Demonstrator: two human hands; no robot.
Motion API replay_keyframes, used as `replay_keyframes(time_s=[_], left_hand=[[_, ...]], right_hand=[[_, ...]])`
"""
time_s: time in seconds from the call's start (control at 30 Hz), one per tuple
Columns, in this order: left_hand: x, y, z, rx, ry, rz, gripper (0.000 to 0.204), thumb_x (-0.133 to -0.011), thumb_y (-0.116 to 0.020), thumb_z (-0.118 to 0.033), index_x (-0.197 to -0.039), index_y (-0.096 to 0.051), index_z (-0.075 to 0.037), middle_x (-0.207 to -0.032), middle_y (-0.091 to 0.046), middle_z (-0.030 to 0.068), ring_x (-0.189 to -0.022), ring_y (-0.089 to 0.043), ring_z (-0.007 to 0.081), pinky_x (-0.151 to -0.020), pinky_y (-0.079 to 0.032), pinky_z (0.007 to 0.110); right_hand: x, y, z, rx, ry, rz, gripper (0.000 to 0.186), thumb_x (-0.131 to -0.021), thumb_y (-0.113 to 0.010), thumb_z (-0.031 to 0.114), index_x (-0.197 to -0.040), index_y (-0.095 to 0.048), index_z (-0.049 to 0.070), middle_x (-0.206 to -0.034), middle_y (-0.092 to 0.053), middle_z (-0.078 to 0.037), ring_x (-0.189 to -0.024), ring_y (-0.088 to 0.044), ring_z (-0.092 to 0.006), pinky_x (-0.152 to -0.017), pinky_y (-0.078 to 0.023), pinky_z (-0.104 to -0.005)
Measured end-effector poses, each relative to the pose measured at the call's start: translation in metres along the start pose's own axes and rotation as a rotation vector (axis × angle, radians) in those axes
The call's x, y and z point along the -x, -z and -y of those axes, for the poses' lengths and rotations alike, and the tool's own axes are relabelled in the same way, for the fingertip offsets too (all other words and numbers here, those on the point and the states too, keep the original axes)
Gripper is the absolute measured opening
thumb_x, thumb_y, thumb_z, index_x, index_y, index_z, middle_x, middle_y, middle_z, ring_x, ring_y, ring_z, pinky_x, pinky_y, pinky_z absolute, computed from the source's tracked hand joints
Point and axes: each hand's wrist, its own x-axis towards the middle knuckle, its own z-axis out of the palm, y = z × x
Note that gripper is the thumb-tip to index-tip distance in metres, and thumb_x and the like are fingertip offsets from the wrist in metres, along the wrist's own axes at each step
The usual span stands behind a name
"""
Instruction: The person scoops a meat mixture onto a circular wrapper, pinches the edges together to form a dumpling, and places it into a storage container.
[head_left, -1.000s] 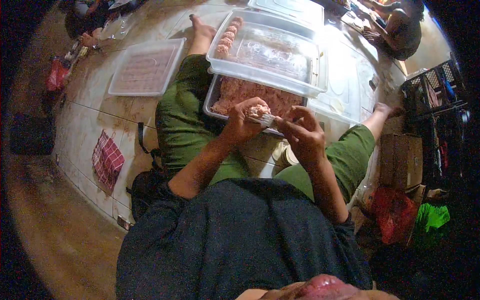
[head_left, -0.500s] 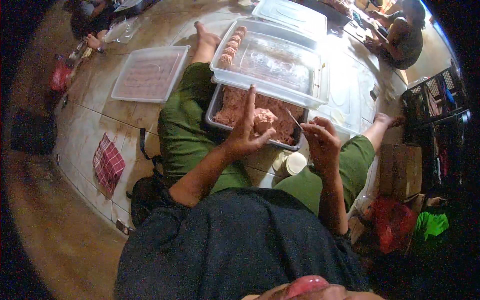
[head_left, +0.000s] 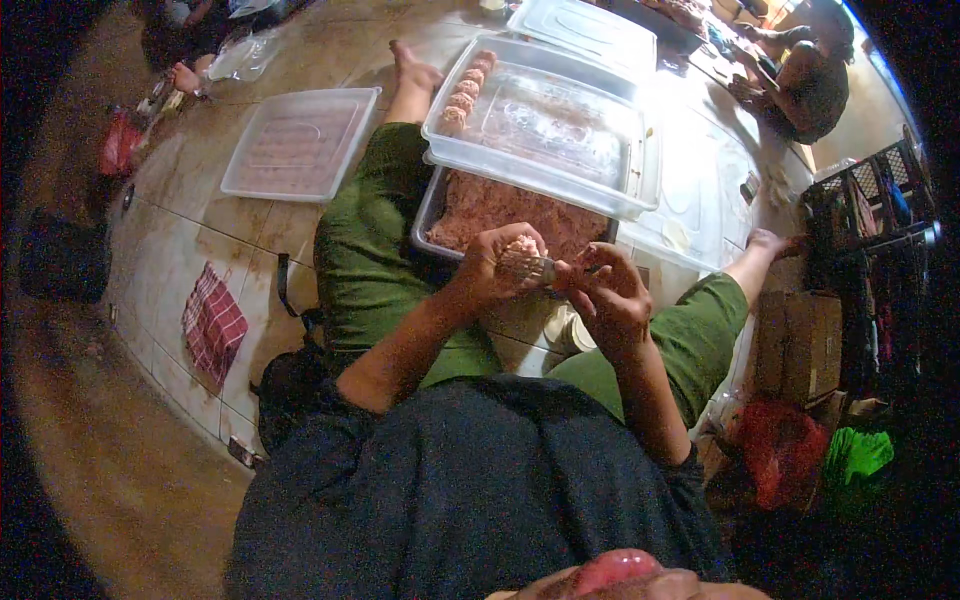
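Observation:
Curled fingers of my left hand (head_left: 488, 270) hold a lump of pink minced meat (head_left: 523, 246). A metal fork (head_left: 545, 270) is gripped in my right hand (head_left: 612, 298), its tines pressed against the lump. Both hands are over the near edge of a grey tub (head_left: 419, 236), which holds loose pink minced meat (head_left: 500, 207). Resting over the far part of this tub is a clear plastic container (head_left: 640, 190). Along its left side runs a row of shaped meat lumps (head_left: 463, 95).
A lidded clear container (head_left: 300, 145) lies on the tiles to the left, near a red checked cloth (head_left: 214, 320). Round pale items (head_left: 572, 330) sit by my right thigh. Another person (head_left: 800, 75) works at the far right. A cardboard box (head_left: 798, 345) stands right.
My left hand has turned and closed around the meat lump, drawing it nearer to me. My right hand has moved left, bringing the fork against the lump.

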Motion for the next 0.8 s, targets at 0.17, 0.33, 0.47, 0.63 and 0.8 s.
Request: replay_keyframes(time_s=[0.17, 0.33, 0.47, 0.63, 0.8], left_hand=[[0.000, 0.008, -0.006, -0.141, -0.111, -0.028, 0.017, -0.072, -0.067, -0.016, -0.076, -0.057, -0.003, -0.070, -0.057, 0.0019, -0.066, -0.053, 0.0089, -0.058, -0.044, 0.026], [0.002, 0.006, 0.003, -0.259, -0.132, -0.059, 0.019, -0.075, -0.066, -0.020, -0.075, -0.058, -0.002, -0.068, -0.057, 0.0035, -0.065, -0.053, 0.0104, -0.058, -0.044, 0.027], [0.002, 0.005, -0.007, -0.204, -0.221, -0.074, 0.044, -0.078, -0.066, -0.017, -0.107, -0.037, -0.003, -0.074, -0.059, 0.0065, -0.067, -0.055, 0.0130, -0.061, -0.046, 0.028], [-0.005, 0.000, 0.001, -0.133, -0.256, -0.023, 0.097, -0.078, -0.067, -0.011, -0.139, 0.008, -0.007, -0.084, -0.061, 0.0110, -0.075, -0.058, 0.0161, -0.066, -0.048, 0.028], [0.003, -0.002, -0.003, -0.085, -0.128, 0.009, 0.073, -0.076, -0.068, -0.014, -0.134, -0.025, -0.003, -0.086, -0.061, 0.0103, -0.078, -0.059, 0.0155, -0.069, -0.048, 0.027]], right_hand=[[-0.008, 0.014, 0.006, -0.002, -0.091, 0.054, 0.019, -0.071, -0.073, 0.002, -0.089, -0.070, 0.009, -0.100, -0.057, -0.010, -0.077, -0.062, -0.0149, -0.059, -0.052, -0.0259], [-0.020, 0.017, 0.010, -0.016, -0.098, 0.089, 0.016, -0.069, -0.072, 0.002, -0.084, -0.068, 0.007, -0.100, -0.058, -0.012, -0.081, -0.063, -0.0180, -0.065, -0.053, -0.0295], [-0.020, 0.029, 0.008, 0.017, -0.137, 0.134, 0.017, -0.070, -0.072, 0.004, -0.085, -0.067, 0.009, -0.102, -0.059, -0.012, -0.087, -0.063, -0.0204, -0.071, -0.054, -0.0296], [-0.008, 0.032, 0.000, -0.088, -0.321, 0.049, 0.021, -0.067, -0.072, 0.001, -0.086, -0.068, 0.011, -0.098, -0.059, -0.009, -0.090, -0.061, -0.0191, -0.074, -0.052, -0.0280], [-0.004, 0.009, 0.005, -0.079, -0.200, 0.008, 0.012, -0.071, -0.072, 0.002, -0.082, -0.069, 0.004, -0.095, -0.059, -0.009, -0.079, -0.061, -0.0166, -0.066, -0.051, -0.0261]])
